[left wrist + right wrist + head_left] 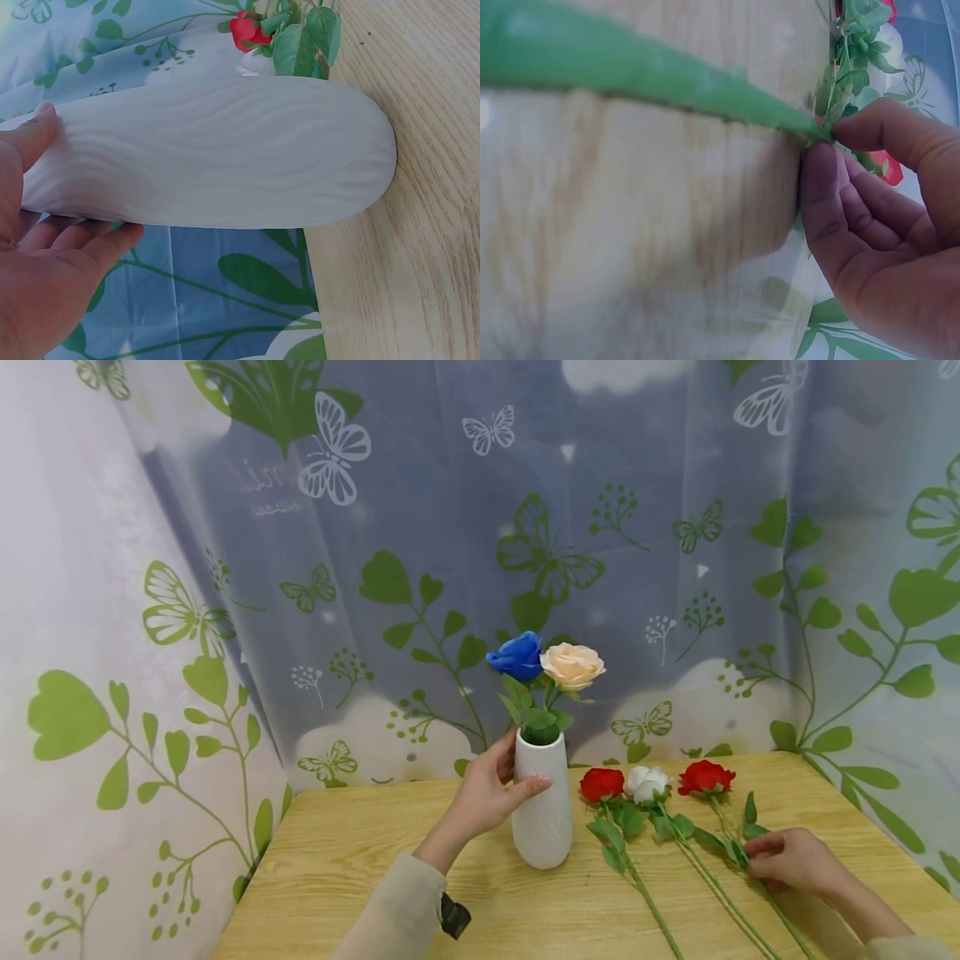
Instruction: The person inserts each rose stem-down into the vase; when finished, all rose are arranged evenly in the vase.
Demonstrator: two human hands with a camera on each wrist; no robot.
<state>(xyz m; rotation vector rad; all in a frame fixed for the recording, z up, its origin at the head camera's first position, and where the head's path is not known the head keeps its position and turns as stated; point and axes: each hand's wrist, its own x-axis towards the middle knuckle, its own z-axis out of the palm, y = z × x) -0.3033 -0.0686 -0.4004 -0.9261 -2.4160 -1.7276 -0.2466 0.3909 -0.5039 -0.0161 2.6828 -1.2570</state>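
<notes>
A white vase [542, 810] with a wavy relief stands upright on the table, holding a blue rose [516, 657] and a cream rose [573, 666]. My left hand [487, 789] grips the vase near its neck, thumb across the front and fingers behind, as the left wrist view also shows. My right hand [797, 862] pinches the green stem [705, 91] of the rightmost red rose [707, 777] between thumb and forefinger, below its bloom. That rose lies along the tabletop. Left of it lie a white rose [647, 784] and another red rose [602, 785].
The wooden table [337, 860] ends at a patterned curtain [420, 485] behind and on both sides. The lying stems run toward the table's front, right of the vase. A black strap [454, 916] shows at the left sleeve.
</notes>
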